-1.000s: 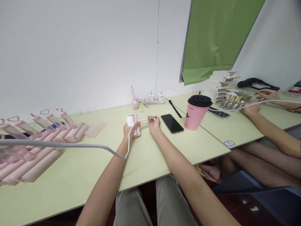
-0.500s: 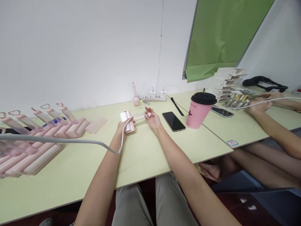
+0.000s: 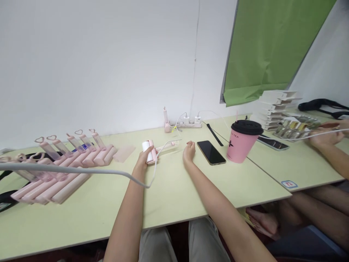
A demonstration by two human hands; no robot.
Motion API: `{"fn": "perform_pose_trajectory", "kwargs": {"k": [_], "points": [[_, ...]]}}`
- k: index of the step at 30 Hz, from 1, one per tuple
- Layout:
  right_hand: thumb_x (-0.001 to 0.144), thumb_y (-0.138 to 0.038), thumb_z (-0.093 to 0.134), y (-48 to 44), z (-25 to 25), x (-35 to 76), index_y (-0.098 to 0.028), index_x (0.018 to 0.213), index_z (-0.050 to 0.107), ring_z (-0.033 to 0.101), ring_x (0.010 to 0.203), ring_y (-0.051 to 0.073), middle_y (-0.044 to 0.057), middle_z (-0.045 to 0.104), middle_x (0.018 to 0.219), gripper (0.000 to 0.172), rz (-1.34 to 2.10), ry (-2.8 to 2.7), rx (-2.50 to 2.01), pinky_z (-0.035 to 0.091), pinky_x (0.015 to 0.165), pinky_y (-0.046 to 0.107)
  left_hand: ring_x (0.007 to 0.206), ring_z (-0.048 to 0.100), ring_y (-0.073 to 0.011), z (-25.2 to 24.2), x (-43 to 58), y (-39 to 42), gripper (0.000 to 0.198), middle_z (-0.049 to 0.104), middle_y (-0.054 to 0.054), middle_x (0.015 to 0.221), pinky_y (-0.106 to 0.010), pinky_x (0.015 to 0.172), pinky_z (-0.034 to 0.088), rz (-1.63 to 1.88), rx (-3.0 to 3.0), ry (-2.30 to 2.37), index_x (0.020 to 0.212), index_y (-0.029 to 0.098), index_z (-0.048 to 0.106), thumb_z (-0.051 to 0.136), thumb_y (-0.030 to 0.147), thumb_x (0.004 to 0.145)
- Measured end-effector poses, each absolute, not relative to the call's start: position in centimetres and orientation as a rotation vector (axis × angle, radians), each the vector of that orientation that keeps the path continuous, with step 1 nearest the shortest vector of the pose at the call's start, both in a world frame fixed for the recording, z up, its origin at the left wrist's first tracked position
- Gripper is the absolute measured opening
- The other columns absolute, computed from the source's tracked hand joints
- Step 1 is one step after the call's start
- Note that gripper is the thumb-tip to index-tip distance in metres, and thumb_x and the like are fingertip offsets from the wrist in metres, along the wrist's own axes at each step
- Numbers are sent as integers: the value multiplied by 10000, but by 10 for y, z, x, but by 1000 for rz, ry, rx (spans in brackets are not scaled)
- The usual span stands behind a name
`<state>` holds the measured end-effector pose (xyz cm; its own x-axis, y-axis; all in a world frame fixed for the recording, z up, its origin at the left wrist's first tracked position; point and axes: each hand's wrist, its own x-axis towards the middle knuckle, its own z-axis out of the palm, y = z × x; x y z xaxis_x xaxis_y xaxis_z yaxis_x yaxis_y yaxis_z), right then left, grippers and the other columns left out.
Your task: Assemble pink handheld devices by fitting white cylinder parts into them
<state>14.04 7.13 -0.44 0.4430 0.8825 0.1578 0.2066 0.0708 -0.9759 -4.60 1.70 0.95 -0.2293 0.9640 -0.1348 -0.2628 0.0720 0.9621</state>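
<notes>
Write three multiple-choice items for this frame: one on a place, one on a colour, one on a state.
1. Where does the black phone lie?
A. between the right hand and the pink cup
B. left of the pink holders
C. on the box stack

2. What colour is the cup's lid?
A. white
B. black
C. green

3. What is the left hand doing?
A. lying flat and open
B. gripping the pink and white device
C. holding the cup

Answers: 1 A, the phone sits on the table between them. 2 B, the lid is black. 3 B, the fingers wrap the device.
</notes>
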Motion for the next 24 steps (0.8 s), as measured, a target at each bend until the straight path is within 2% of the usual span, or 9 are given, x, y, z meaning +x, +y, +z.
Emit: {"fn": "perform_pose_trajectory", "kwargs": {"k": [3, 5, 7, 10, 12, 15, 17, 20, 24], "points": [[862, -191, 308, 57, -6, 128, -192, 1012, 576, 447, 1090, 218, 115, 538, 1135, 307, 266, -1604, -1432, 311, 926, 345, 493, 589, -135, 7, -58, 19, 311, 631, -60, 620, -250, 481, 497, 1440, 796, 1243, 780, 108, 575, 662, 380, 656], [827, -136, 381, 49, -9, 120, -172, 1191, 495, 359, 1192, 231, 133, 456, 1268, 383, 60, -1897, -1329, 231, 987, 379, 482, 584, -138, 6, -62, 18, 308, 625, -58, 604, -258, 475, 494, 1393, 799, 1267, 770, 108, 578, 668, 376, 649], [819, -139, 429, 45, -12, 115, -164, 1271, 422, 350, 1200, 234, 142, 460, 1274, 453, -37, -2094, -1257, 163, 1018, 415, 480, 583, -148, 5, -61, 18, 324, 625, -67, 599, -268, 475, 490, 1327, 828, 1285, 767, 108, 583, 681, 387, 635], [842, -240, 475, 48, -15, 117, -188, 1152, 526, 459, 1074, 228, 110, 583, 1112, 318, 11, -2288, -1223, 231, 973, 399, 532, 603, -182, 6, -55, 19, 429, 637, -103, 639, -294, 498, 487, 1254, 924, 1257, 773, 114, 585, 603, 531, 677], [844, -295, 499, 52, -15, 123, -197, 1054, 576, 507, 999, 216, 87, 624, 1033, 244, 87, -2340, -1210, 312, 884, 344, 658, 631, -216, 10, -53, 22, 554, 650, -133, 734, -319, 574, 498, 1305, 981, 1310, 832, 122, 579, 408, 643, 755], [836, -315, 521, 55, -12, 129, -206, 1026, 590, 547, 951, 202, 68, 646, 1004, 230, 152, -2315, -1217, 339, 809, 303, 1002, 571, -231, 16, -67, 24, 566, 610, -162, 1048, -352, 817, 458, 1629, 1121, 1720, 1061, 129, 504, 201, 562, 859], [836, -317, 522, 56, -11, 130, -210, 1027, 600, 562, 941, 199, 63, 652, 1011, 232, 171, -2279, -1251, 338, 799, 297, 1201, 417, -249, 16, -85, 21, 481, 473, -182, 1265, -393, 949, 363, 1796, 1289, 2133, 1201, 117, 408, 275, 449, 878], [835, -323, 522, 55, -11, 129, -222, 1029, 610, 568, 954, 199, 49, 657, 1022, 236, 184, -2224, -1265, 341, 789, 288, 1309, 214, -342, 5, -110, 14, 531, 310, -237, 1379, -483, 971, 298, 1526, 1474, 2658, 1262, 75, 362, 478, 284, 788], [833, -323, 525, 55, -7, 130, -260, 1091, 589, 585, 917, 183, 25, 672, 981, 274, 215, -2151, -1299, 353, 779, 275, 1228, 327, -403, -10, -112, 16, 512, 428, -294, 1248, -544, 918, 308, 1263, 1362, 2877, 1197, 41, 442, 530, 205, 720]]}}
